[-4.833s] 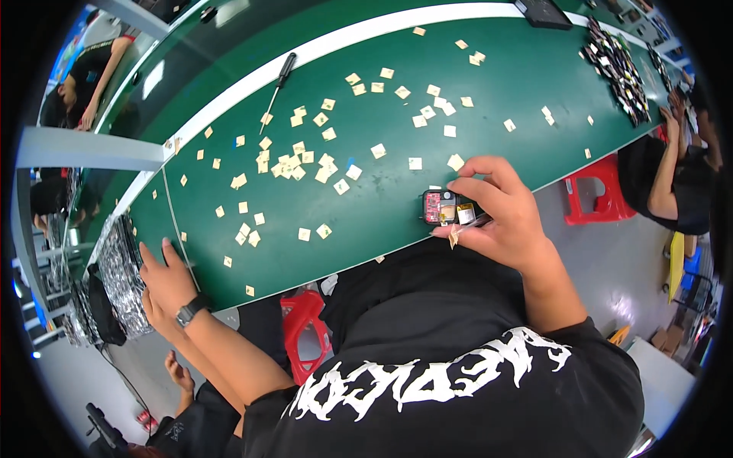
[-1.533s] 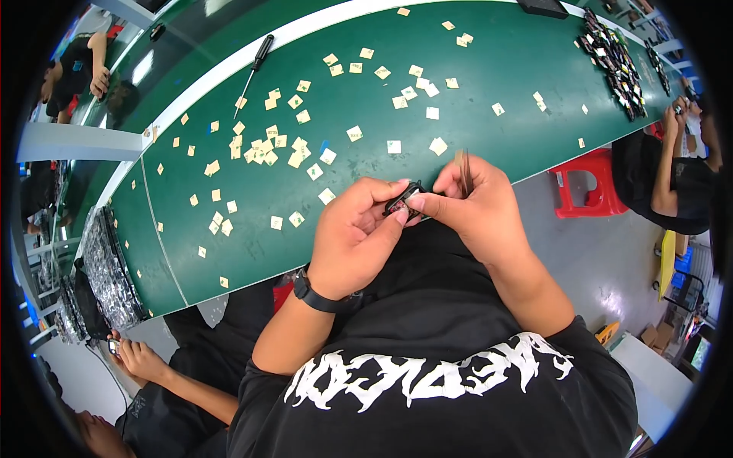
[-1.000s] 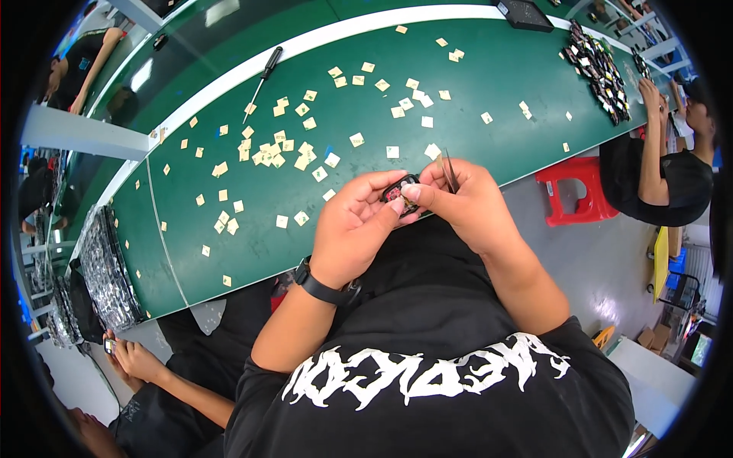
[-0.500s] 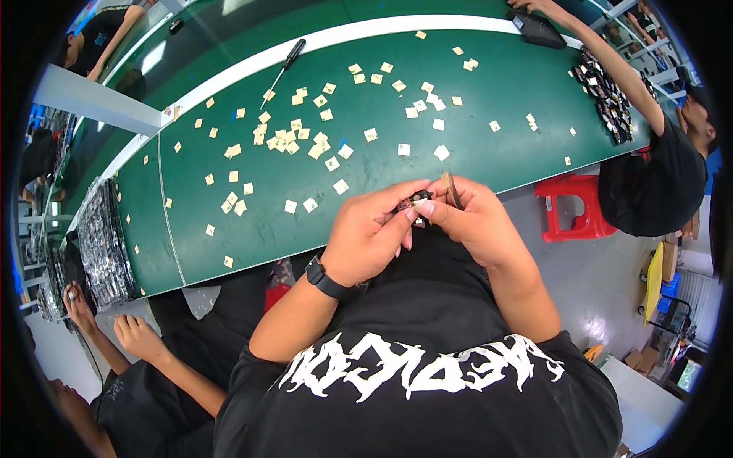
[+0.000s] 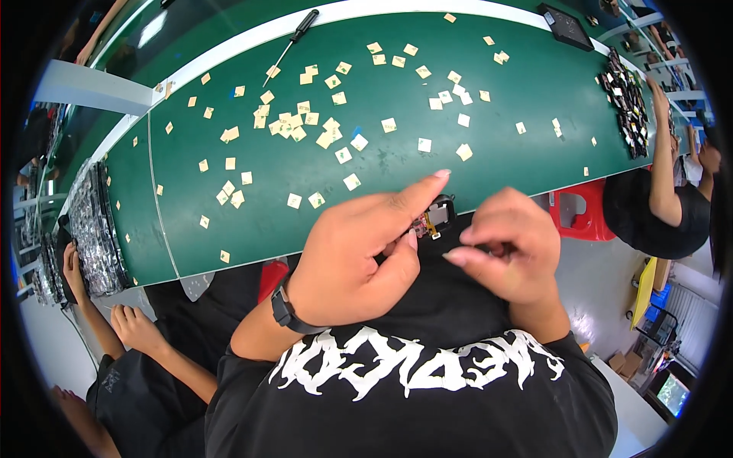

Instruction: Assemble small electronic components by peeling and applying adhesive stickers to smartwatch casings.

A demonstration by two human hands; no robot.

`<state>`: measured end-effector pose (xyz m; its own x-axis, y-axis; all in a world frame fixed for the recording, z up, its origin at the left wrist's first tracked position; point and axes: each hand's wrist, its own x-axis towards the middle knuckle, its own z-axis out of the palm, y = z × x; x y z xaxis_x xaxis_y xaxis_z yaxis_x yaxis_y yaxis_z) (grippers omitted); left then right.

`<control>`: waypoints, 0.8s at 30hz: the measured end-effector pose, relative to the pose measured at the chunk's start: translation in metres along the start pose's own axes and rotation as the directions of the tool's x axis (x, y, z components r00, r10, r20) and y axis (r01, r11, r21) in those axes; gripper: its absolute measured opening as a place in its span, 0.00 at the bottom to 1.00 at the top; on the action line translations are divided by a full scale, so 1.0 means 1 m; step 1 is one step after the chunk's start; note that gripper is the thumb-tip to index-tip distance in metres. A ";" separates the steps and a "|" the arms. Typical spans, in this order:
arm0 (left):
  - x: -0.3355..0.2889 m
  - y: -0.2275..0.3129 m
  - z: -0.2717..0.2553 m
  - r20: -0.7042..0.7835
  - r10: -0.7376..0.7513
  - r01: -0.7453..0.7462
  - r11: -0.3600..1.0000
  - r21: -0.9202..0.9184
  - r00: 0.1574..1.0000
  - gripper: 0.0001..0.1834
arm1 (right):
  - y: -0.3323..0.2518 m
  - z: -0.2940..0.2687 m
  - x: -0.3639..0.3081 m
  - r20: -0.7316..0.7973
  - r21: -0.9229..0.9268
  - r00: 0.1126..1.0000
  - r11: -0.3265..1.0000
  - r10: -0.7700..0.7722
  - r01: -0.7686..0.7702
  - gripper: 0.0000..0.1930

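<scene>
My left hand (image 5: 351, 259) is closed on a small black electronic device (image 5: 440, 217) with bits of circuit board showing. Its index finger stretches out over the device's far side, while the thumb presses from below. To the right, apart from the device, my right hand (image 5: 513, 244) is curled with thumb and fingers close together. Whatever lies inside those fingers is hidden and slightly blurred. Beyond both hands, many small cream-coloured squares (image 5: 352, 182) are scattered over the green tabletop (image 5: 267, 217).
A screwdriver (image 5: 304, 27) lies at the table's far edge. Black parts are piled (image 5: 628, 107) at right, near a black tray (image 5: 565, 27). Silvery packets (image 5: 103, 229) stand at left. Co-workers' hands show at left (image 5: 136, 333) and right (image 5: 660, 98). A red stool (image 5: 573, 215) stands right.
My right hand has come away from the device to the right; the thin brown strip in it no longer shows. My left index finger has straightened. The right co-worker's arm has drawn back from the tray.
</scene>
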<state>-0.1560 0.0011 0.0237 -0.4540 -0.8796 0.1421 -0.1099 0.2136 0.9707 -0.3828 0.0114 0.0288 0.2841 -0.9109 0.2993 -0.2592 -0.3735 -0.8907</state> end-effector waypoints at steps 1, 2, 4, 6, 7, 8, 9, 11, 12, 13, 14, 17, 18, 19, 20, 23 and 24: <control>0.001 0.002 -0.003 0.012 0.025 -0.025 0.999 0.035 1.000 0.32 | -0.001 0.002 0.002 0.076 -0.164 0.985 0.973 -0.153 0.164 0.13; 0.002 0.002 -0.005 0.025 0.050 -0.052 0.996 0.070 0.998 0.32 | -0.002 0.008 0.005 0.067 -0.179 0.979 0.963 -0.193 0.202 0.14; 0.004 -0.001 -0.009 0.024 0.090 -0.092 0.990 0.110 0.996 0.33 | 0.000 0.016 0.009 0.082 -0.267 0.966 0.928 -0.247 0.260 0.14; 0.007 -0.005 -0.010 0.011 0.166 -0.166 0.975 0.149 0.986 0.34 | 0.007 0.021 0.014 0.115 -0.388 0.932 0.848 -0.344 0.361 0.15; 0.007 -0.005 -0.010 0.010 0.167 -0.166 0.975 0.146 0.986 0.34 | 0.009 0.023 0.015 0.116 -0.390 0.932 0.847 -0.343 0.360 0.15; 0.007 -0.004 -0.011 0.011 0.167 -0.167 0.972 0.163 0.986 0.34 | 0.012 0.025 0.016 0.124 -0.411 0.924 0.829 -0.363 0.381 0.15; 0.007 -0.004 -0.013 0.010 0.168 -0.167 0.969 0.181 0.986 0.35 | 0.013 0.027 0.018 0.132 -0.430 0.914 0.808 -0.384 0.402 0.14; 0.005 -0.004 -0.019 0.019 0.171 -0.171 0.966 0.195 0.985 0.36 | 0.012 0.030 0.022 0.162 -0.456 0.906 0.784 -0.392 0.421 0.13; 0.004 -0.002 -0.022 0.042 0.131 -0.136 0.976 0.171 0.991 0.37 | 0.011 0.032 0.024 0.187 -0.484 0.899 0.759 -0.395 0.435 0.13; 0.003 -0.002 -0.026 0.064 0.094 -0.103 0.982 0.156 0.994 0.38 | 0.011 0.035 0.027 0.190 -0.476 0.891 0.755 -0.412 0.451 0.13; 0.002 -0.005 -0.026 0.044 0.112 -0.118 0.982 0.149 0.993 0.39 | 0.010 0.038 0.028 0.211 -0.479 0.897 0.759 -0.387 0.441 0.13; -0.005 -0.016 -0.031 0.063 0.069 -0.072 0.996 0.050 0.996 0.39 | 0.012 0.047 0.032 0.233 -0.476 0.892 0.755 -0.387 0.451 0.13; -0.006 -0.016 -0.034 0.069 0.025 -0.026 0.999 0.018 0.997 0.38 | 0.014 0.050 0.033 0.259 -0.473 0.896 0.762 -0.361 0.443 0.13; -0.008 -0.018 -0.037 0.066 0.033 -0.036 0.999 0.035 0.997 0.38 | 0.014 0.052 0.034 0.283 -0.477 0.902 0.768 -0.326 0.427 0.12; -0.010 -0.020 -0.040 0.090 -0.056 0.054 0.998 0.022 0.994 0.37 | 0.013 0.054 0.036 0.306 -0.472 0.902 0.775 -0.304 0.421 0.10; -0.014 -0.021 -0.043 0.098 -0.177 0.181 0.983 -0.036 0.979 0.35 | 0.018 0.064 0.038 0.316 -0.407 0.903 0.818 -0.291 0.406 0.07; -0.014 -0.019 -0.044 0.073 -0.201 0.205 0.977 -0.062 0.977 0.34 | 0.017 0.065 0.037 0.337 -0.412 0.903 0.821 -0.267 0.396 0.08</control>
<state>-0.1091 -0.0097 0.0113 -0.4858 -0.8712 -0.0700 -0.1457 0.0018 0.9893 -0.3166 -0.0176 0.0023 0.6366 -0.6638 0.3925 -0.4803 -0.7395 -0.4716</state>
